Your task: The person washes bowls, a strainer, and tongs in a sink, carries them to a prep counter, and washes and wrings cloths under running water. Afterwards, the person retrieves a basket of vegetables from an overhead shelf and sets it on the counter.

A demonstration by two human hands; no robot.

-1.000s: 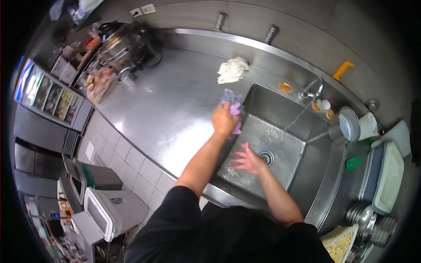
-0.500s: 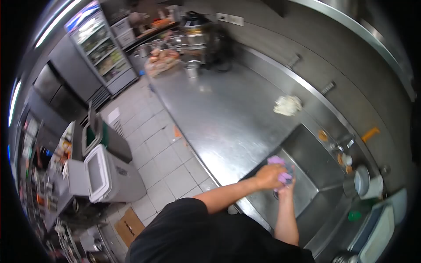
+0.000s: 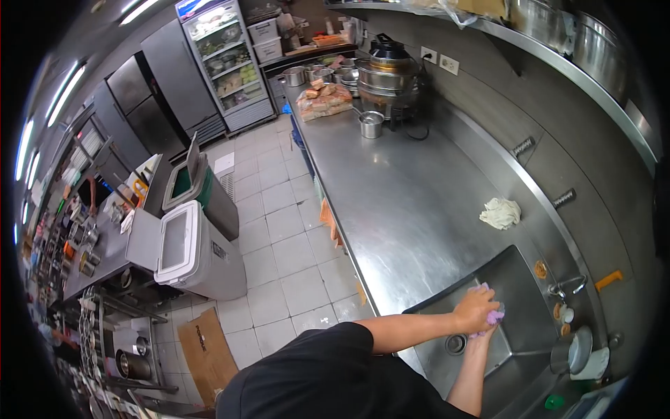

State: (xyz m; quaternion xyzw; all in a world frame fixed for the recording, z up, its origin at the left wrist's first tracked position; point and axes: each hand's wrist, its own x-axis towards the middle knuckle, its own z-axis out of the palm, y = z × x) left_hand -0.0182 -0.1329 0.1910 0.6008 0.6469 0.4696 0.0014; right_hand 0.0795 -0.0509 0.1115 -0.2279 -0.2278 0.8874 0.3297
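Observation:
Over the steel sink [image 3: 516,279], my left hand [image 3: 476,311] is closed around a crumpled purple cloth [image 3: 495,315]. My right hand [image 3: 480,338] is pressed against the same cloth from below, its fingers mostly hidden behind the left hand and the cloth. Both hands are together, above and to the right of the drain [image 3: 456,343]. A white cloth [image 3: 500,213] lies on the steel counter [image 3: 398,202] beyond the sink.
Behind the sink is a faucet [image 3: 567,288], with a metal pot [image 3: 576,350] beside it. A small pot [image 3: 371,124], a large steamer [image 3: 385,77] and bagged food [image 3: 324,101] stand at the counter's far end. Bins [image 3: 199,244] and cardboard [image 3: 206,353] are on the left floor.
My right hand, spread over the sink before, has come together with my left hand on the purple cloth. The view has swung left and up, showing more of the kitchen and the upper shelf.

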